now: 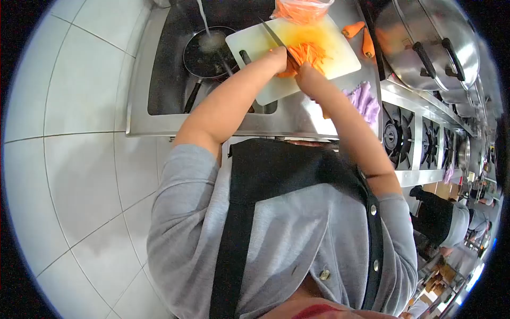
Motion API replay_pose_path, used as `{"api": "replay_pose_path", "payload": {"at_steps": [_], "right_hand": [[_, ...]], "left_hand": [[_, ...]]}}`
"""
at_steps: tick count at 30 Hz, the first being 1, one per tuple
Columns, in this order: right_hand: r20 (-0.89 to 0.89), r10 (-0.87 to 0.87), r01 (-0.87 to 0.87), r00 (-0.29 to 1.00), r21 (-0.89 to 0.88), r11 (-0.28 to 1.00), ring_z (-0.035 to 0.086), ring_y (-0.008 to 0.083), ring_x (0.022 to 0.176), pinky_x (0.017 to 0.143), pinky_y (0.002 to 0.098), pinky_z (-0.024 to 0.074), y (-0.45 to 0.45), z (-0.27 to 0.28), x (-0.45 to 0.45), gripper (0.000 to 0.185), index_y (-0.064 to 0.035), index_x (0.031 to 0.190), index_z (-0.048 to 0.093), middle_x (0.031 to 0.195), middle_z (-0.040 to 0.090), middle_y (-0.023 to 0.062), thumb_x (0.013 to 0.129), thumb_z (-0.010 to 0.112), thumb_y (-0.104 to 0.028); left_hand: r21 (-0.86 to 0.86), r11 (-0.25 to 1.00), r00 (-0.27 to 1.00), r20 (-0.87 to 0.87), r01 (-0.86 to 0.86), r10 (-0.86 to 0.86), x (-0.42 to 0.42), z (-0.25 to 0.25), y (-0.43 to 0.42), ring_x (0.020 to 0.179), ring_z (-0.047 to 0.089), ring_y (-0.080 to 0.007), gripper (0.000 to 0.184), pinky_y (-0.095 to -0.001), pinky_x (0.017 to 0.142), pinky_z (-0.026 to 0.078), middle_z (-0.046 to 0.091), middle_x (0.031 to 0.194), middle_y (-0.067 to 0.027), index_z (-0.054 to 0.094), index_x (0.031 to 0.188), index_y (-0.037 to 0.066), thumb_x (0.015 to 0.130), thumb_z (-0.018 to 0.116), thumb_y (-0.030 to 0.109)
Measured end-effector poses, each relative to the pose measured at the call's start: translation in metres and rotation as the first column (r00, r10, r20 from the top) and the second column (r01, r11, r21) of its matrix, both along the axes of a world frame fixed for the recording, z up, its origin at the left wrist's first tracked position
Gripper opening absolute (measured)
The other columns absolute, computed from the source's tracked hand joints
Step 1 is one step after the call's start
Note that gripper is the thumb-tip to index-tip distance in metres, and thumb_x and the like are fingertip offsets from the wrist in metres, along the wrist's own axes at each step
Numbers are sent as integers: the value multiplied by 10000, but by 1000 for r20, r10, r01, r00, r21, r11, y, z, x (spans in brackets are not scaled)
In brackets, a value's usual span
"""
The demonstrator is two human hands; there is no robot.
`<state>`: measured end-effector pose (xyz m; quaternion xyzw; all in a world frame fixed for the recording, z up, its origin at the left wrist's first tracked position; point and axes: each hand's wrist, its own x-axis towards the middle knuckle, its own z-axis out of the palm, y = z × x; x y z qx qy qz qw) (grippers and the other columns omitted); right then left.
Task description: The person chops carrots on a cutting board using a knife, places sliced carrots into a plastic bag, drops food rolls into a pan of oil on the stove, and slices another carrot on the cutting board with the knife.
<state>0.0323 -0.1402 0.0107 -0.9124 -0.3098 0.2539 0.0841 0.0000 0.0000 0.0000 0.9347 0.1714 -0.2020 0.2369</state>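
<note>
A white cutting board [340, 59] lies tilted across the sink's right edge, with a heap of thin carrot strips [313, 54] on it. My right hand [309, 80] is closed around the handle end of a knife [272, 33], whose dark blade points up and left across the board. Against the blade, beside the strips, my left hand [277, 59] has its fingers curled; what they hold is hidden. A clear bag of shredded carrot [302, 10] rests at the board's far edge. Two carrot pieces [368, 42] [353, 29] lie right of the board.
Water runs from a tap into a black frying pan [204, 61] in the sink [164, 80]. A purple cloth [364, 102] lies on the steel counter near my right forearm. Large steel pots [425, 32] and gas burners [394, 135] stand to the right. Another person [443, 218] is farther off.
</note>
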Motion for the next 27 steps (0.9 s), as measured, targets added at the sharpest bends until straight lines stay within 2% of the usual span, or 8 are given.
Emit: {"api": "replay_pose_path", "payload": {"at_steps": [7,9,11,14,17,19,23,27], "right_hand": [[-167,-89,85,982,-35,996,624,326,547,433,447,488,13,62,-3,328,77,997,453,711,607,257,886,489,-229],[112,33,-47,993,124,991,600,318,492,413,437,482,3,-8,0,334,85,989,445,660,592,242,891,483,-232],[352,17,-147,936,347,926,583,307,459,391,431,472,3,-27,10,325,76,995,433,645,584,227,891,482,-228],[-160,-107,114,981,40,993,604,312,511,416,456,473,15,64,-12,312,60,1006,436,693,594,224,886,469,-226],[-202,-138,143,970,13,990,614,312,529,422,465,473,12,64,-18,310,51,1013,440,718,604,231,890,471,-232],[286,-12,-79,958,306,949,620,316,524,402,463,472,-2,-41,0,340,38,1017,436,702,611,236,890,495,-272],[-188,-126,132,974,15,991,600,314,472,378,441,484,15,63,-12,338,60,984,427,659,600,234,896,490,-261],[10,-102,100,995,141,985,600,309,478,383,434,483,5,6,-16,338,72,966,424,650,591,227,898,498,-251]], "left_hand": [[29,999,990,137,17,-21,10,-3,14,870,658,-267,304,-372,743,538,657,1030,-156,628,1074,52,790,681,147],[-434,880,973,36,-192,230,-10,36,4,835,658,-245,289,-385,714,542,666,997,-148,628,1069,60,799,668,156],[-81,996,976,218,35,-17,2,26,11,797,659,-249,258,-377,643,547,673,943,-149,627,1047,55,803,661,132],[-163,984,983,157,-72,98,5,-7,11,788,660,-260,272,-378,611,538,674,944,-145,628,1042,48,782,684,104],[-164,982,994,27,-98,103,8,3,12,832,654,-297,318,-393,674,541,664,982,-152,596,1064,35,756,676,47],[-125,988,982,154,-93,112,3,-7,8,854,651,-298,332,-390,691,540,665,979,-150,594,1069,34,751,687,53],[-29,999,996,91,22,-19,6,-2,12,933,634,-302,418,-385,763,526,646,1047,-150,568,1126,40,736,715,76],[-543,828,969,97,-139,227,20,-40,19,817,657,-239,291,-370,698,541,664,1012,-139,584,1141,27,870,574,133]]}}
